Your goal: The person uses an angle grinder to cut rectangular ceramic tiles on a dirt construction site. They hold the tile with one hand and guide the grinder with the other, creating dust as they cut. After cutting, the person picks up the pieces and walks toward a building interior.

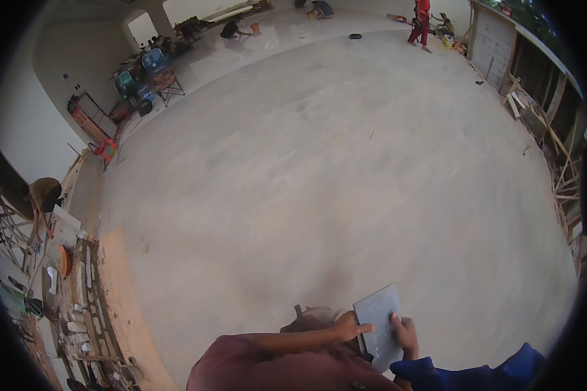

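Observation:
Close to the lower edge, I hold a thin grey rectangular slab (379, 305), tilted, with a speckled face and a darker left edge. It looks like a tile, but its exact kind is unclear. My left hand (352, 327), reaching across from a maroon sleeve, grips the slab's left edge with a finger lying on its face. My right hand (406, 332) clasps the opposite edge, thumb on the face. Behind the left wrist is a pale brown shape (314, 317) that I cannot make out. Blue cloth (469, 375) lies across the lower right.
A broad grey floor (319, 182) spreads ahead. Rubble and wood scraps (85, 313) line the left, where a person (44, 195) bends over. Folding chairs (163, 81) stand far left. Timber (548, 130) lies along the right. Far off, a person in red (421, 26) stands; others crouch.

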{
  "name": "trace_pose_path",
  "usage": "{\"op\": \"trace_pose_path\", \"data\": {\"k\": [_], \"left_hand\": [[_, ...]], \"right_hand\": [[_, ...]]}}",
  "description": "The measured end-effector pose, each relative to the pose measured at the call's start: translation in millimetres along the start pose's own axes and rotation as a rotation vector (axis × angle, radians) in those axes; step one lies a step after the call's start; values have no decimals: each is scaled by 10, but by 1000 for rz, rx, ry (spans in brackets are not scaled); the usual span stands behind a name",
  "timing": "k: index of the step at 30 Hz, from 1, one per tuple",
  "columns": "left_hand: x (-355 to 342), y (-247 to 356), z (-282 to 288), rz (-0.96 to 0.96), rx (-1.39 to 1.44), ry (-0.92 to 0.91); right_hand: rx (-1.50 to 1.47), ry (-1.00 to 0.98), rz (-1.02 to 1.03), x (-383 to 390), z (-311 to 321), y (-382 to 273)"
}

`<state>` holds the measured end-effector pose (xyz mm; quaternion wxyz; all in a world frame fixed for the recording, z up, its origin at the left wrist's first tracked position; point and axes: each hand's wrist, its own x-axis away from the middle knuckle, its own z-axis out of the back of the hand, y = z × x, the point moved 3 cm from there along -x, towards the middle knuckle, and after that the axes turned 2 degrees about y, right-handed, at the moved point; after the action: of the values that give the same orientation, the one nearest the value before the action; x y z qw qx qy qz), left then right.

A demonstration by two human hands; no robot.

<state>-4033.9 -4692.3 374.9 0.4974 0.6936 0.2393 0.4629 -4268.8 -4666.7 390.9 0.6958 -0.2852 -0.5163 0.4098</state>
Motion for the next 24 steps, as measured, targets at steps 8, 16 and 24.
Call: {"op": "trace_pose_path", "data": {"k": [8,16,24], "left_hand": [[-2332,947,483,34,171,48],[-5161,2796,956,16,71,-133],[-7543,3964,1416,174,201,-59]], "right_hand": [[275,85,-4,-2470,624,-873],[288,244,49,-4701,2010,-2526],[314,178,63,-7277,2810,-3603]]}}
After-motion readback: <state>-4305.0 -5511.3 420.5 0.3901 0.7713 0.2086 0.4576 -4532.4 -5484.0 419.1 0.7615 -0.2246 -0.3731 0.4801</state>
